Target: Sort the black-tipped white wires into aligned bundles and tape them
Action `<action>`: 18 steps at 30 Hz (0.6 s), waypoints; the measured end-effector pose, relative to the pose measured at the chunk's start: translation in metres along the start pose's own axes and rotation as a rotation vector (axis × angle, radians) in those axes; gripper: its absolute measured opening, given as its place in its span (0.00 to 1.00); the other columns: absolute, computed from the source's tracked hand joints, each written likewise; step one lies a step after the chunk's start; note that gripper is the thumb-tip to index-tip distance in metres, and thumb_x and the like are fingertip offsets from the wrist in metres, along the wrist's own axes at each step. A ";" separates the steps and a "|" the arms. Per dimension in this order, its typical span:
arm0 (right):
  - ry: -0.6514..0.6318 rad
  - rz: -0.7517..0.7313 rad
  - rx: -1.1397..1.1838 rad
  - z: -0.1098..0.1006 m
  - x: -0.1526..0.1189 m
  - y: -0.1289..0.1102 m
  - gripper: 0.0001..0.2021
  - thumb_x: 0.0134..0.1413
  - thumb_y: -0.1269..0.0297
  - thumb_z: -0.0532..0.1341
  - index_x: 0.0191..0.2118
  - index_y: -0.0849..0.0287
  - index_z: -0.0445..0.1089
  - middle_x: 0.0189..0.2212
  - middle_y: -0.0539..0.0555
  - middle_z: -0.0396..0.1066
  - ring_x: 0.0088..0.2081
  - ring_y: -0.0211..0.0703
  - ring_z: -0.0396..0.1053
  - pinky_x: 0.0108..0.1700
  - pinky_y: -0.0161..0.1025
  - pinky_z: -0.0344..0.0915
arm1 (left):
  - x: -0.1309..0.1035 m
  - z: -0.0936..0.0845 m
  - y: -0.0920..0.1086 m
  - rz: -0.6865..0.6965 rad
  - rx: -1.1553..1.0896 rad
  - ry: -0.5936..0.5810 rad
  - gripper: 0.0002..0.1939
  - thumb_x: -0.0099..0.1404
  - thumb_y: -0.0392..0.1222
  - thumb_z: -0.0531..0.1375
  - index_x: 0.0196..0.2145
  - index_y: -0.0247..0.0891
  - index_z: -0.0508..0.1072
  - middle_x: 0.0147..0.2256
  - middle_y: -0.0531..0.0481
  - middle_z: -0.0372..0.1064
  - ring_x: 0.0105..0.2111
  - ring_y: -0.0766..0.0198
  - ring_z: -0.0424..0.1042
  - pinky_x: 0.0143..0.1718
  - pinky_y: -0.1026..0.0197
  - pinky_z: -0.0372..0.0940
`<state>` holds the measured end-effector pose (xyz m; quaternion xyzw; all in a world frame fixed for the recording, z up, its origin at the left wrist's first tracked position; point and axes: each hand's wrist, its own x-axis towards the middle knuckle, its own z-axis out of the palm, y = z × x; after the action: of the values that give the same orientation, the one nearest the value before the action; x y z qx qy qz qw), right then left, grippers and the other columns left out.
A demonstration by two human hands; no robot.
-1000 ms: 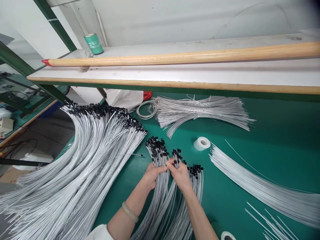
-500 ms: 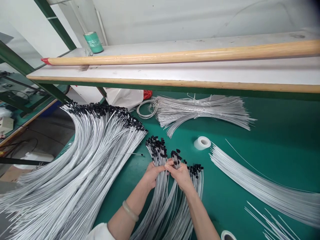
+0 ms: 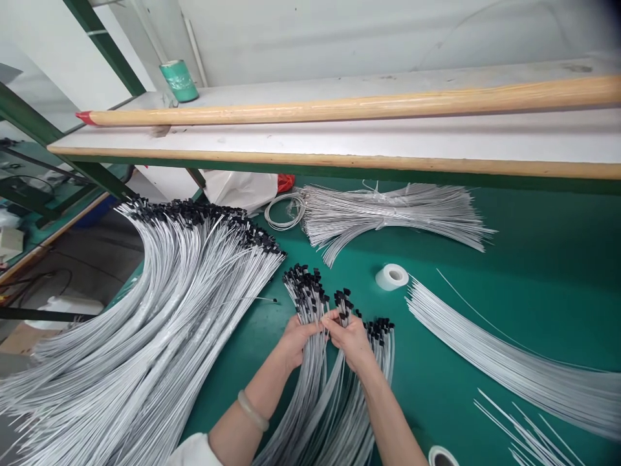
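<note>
The fingers of your left hand (image 3: 294,340) are curled around a thick bundle of black-tipped wires (image 3: 306,285), thumb laid across its front. Your right hand (image 3: 353,340) is closed around a thinner cluster (image 3: 343,301) just beside it, and the thumbs and fingertips meet in the gap between. Whether a single wire is pinched there, you cannot tell; the fingers behind the wires are mostly hidden.

The thick bundle's tips point to 11 o'clock, its long axis bending back towards 7. The cluster's tips point near 12, its length also running towards 7, where the tails overlap and leave the view at the bottom edge.

Against your right wrist's far side, a third bundle (image 3: 381,330) shows its tips, partly covered by your forearm. From your fingers, a white roll (image 3: 392,277) sits on the green surface (image 3: 427,388) at 2 o'clock, and a large wire heap (image 3: 194,272) spreads at 10, its lower ends cut off.
</note>
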<state>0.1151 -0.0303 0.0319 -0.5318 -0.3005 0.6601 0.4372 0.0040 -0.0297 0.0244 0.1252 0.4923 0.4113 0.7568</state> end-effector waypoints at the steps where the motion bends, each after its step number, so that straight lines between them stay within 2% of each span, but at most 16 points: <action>1: 0.013 0.013 0.036 0.000 0.000 0.001 0.14 0.34 0.57 0.65 0.19 0.60 0.62 0.11 0.41 0.51 0.13 0.27 0.44 0.16 0.30 0.41 | 0.000 -0.001 0.000 -0.002 -0.005 -0.010 0.19 0.37 0.35 0.69 0.31 0.30 0.74 0.27 0.44 0.74 0.25 0.61 0.71 0.30 0.60 0.65; 4: 0.062 0.040 0.123 0.001 0.001 0.003 0.15 0.31 0.58 0.67 0.25 0.60 0.64 0.12 0.41 0.53 0.13 0.26 0.44 0.15 0.29 0.40 | 0.000 -0.003 0.000 -0.009 -0.012 -0.019 0.19 0.37 0.34 0.69 0.31 0.31 0.74 0.27 0.44 0.74 0.26 0.59 0.72 0.29 0.60 0.65; 7: 0.131 0.048 0.147 0.002 0.001 0.004 0.22 0.28 0.58 0.68 0.34 0.61 0.67 0.14 0.41 0.56 0.13 0.27 0.47 0.14 0.29 0.42 | 0.002 -0.005 -0.002 -0.008 -0.008 -0.013 0.19 0.38 0.33 0.69 0.31 0.30 0.73 0.27 0.45 0.73 0.24 0.62 0.71 0.29 0.61 0.66; 10: 0.196 0.042 0.110 0.000 0.002 0.005 0.19 0.29 0.57 0.68 0.30 0.61 0.67 0.16 0.45 0.60 0.15 0.31 0.53 0.15 0.31 0.48 | 0.005 -0.007 -0.004 -0.027 0.000 0.017 0.17 0.38 0.34 0.68 0.29 0.30 0.72 0.24 0.46 0.72 0.21 0.65 0.70 0.27 0.62 0.66; 13: 0.277 -0.030 0.099 -0.004 0.003 0.007 0.16 0.31 0.54 0.67 0.24 0.60 0.65 0.19 0.48 0.63 0.19 0.35 0.60 0.19 0.33 0.56 | 0.008 -0.009 -0.005 -0.048 0.019 0.068 0.14 0.39 0.35 0.68 0.25 0.30 0.70 0.20 0.48 0.70 0.19 0.64 0.69 0.23 0.62 0.65; 16: 0.228 -0.068 0.079 -0.004 0.005 0.012 0.16 0.36 0.51 0.64 0.22 0.58 0.62 0.15 0.45 0.58 0.17 0.34 0.56 0.20 0.34 0.55 | 0.011 -0.008 -0.007 -0.040 0.027 0.112 0.13 0.39 0.35 0.68 0.24 0.32 0.69 0.19 0.49 0.70 0.19 0.64 0.69 0.22 0.63 0.63; 18: 0.220 -0.079 -0.018 0.000 0.007 0.016 0.16 0.32 0.54 0.66 0.24 0.59 0.64 0.14 0.43 0.55 0.16 0.33 0.53 0.19 0.33 0.54 | 0.011 -0.005 -0.008 -0.017 0.024 0.118 0.14 0.38 0.34 0.68 0.26 0.32 0.70 0.20 0.49 0.70 0.19 0.64 0.69 0.24 0.62 0.64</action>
<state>0.1108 -0.0312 0.0149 -0.5926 -0.2772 0.5774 0.4885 0.0053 -0.0276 0.0101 0.1057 0.5420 0.4053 0.7286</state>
